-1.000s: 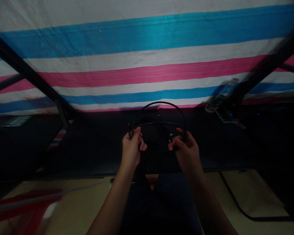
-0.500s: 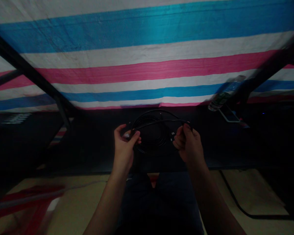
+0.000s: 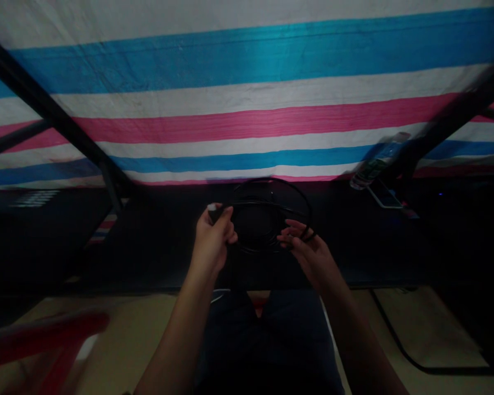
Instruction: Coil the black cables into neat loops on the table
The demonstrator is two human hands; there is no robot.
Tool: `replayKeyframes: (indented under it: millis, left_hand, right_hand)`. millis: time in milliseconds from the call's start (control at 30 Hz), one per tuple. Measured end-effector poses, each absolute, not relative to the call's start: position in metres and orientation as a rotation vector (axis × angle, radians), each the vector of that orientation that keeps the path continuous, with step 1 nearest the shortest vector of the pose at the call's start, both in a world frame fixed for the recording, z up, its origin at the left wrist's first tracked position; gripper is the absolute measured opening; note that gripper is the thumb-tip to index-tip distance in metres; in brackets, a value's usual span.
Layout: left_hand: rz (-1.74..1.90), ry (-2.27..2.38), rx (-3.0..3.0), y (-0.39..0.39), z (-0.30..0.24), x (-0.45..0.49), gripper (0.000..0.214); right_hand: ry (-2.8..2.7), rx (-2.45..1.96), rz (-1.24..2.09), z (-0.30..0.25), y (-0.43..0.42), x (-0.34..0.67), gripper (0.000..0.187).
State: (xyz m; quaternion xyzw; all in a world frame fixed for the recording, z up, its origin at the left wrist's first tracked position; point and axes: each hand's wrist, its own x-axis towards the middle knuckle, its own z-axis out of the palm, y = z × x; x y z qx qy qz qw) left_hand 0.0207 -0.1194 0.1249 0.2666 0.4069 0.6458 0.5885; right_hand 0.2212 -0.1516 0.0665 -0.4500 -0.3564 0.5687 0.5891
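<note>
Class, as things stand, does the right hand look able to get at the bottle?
Probably yes: only dark tabletop shows between the right hand and the bottle, though the hand would likely need to release the cable first.

The cable [image 3: 255, 203] looks smooth and faintly glossy, the bottle [image 3: 376, 165] clear plastic, the sheet [image 3: 247, 60] creased, the tabletop [image 3: 168, 236] matt.

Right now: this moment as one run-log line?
left hand: holding plug | right hand: holding black cable | bottle: near phone
</note>
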Motion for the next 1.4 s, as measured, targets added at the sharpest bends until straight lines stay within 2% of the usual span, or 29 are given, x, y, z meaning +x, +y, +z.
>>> replayKeyframes:
  millis: [33, 100, 133, 267, 400, 567, 700, 767, 833, 1033, 1300, 1400]
  left_hand:
    - [1.554, 0.940, 0.590, -0.117, 0.130, 0.017, 0.043]
    - [1.650, 0.925, 0.555, -0.112, 0.142, 0.010, 0.045]
    - [1.689, 0.919, 0.558, -0.111, 0.149, 0.007, 0.046]
    - [1.770, 0.916, 0.634, -0.114, 0.175, 0.001, 0.045]
    - [1.757, 0.925, 0.721, -0.123, 0.196, 0.010, 0.040]
    - [1.876, 0.925, 0.819, -0.129, 0.213, 0.017, 0.033]
    - [1.812, 0.901, 0.855, -0.124, 0.215, 0.024, 0.030]
    - [1.797, 0.867, 0.869, -0.121, 0.212, 0.029, 0.031]
    - [1.801, 0.811, 0.891, -0.117, 0.206, 0.031, 0.030]
    - [1.762, 0.753, 0.910, -0.106, 0.181, 0.031, 0.025]
    - [1.712, 0.904, 1.089, -0.099, 0.185, 0.027, 0.020]
    - [1.640, 0.917, 1.174, -0.099, 0.175, 0.023, 0.022]
  right_hand:
    - [-0.814, -1.055, 1.289, 0.061, -0.162, 0.219, 0.036]
    - [-0.810, -1.085, 1.285, 0.051, -0.189, 0.207, 0.020]
    - [-0.843, -1.082, 1.392, 0.046, -0.203, 0.198, 0.023]
    - [-1.007, -0.847, 2.164, 0.029, -0.244, 0.147, 0.041]
    - [-0.840, -0.875, 1.921, 0.029, -0.238, 0.106, 0.049]
    - [-0.999, -1.062, 1.530, 0.048, -0.197, 0.108, 0.031]
    - [-1.371, -1.201, 1.181, 0.070, -0.169, 0.129, 0.017]
    - [-1.611, -1.077, 1.196, 0.079, -0.159, 0.137, 0.012]
    - [-1.689, -0.966, 1.197, 0.084, -0.152, 0.143, 0.022]
    - [-1.398, -1.087, 1.209, 0.081, -0.141, 0.146, 0.029]
    - [-1.297, -0.612, 1.765, 0.085, -0.129, 0.137, 0.024]
    - [-1.125, -0.527, 1.841, 0.084, -0.126, 0.142, 0.023]
